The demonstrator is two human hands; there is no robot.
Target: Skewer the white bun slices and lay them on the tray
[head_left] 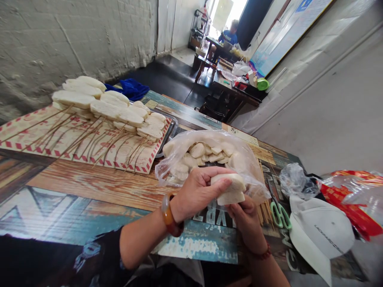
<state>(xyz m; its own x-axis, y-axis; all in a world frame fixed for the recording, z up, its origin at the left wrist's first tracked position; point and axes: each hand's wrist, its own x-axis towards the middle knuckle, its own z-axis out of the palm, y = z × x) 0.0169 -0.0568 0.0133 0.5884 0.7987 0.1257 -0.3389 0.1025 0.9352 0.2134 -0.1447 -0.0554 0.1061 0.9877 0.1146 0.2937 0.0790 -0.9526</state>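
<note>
My left hand (200,189) grips thick off-white steamed bun slices (229,187), stacked together, thumb in front and fingers behind. Just below them my right hand (247,219) is closed in a pinch close to the slices' lower edge; what its fingers hold is hidden. Behind both hands lies an open clear plastic bag (206,137) with several loose slices (197,151) in it. To the left, skewered slices (119,107) are piled in layers, their thin sticks (80,135) pointing toward me over a red-and-cream printed sheet (143,161).
Loose bamboo skewers (263,213) and green-handled scissors (280,215) lie right of the bag. Farther right are a white cap (323,227) and red-and-clear packaging (347,195). A blue cloth (130,88) sits behind the pile. One person (229,36) sits far back.
</note>
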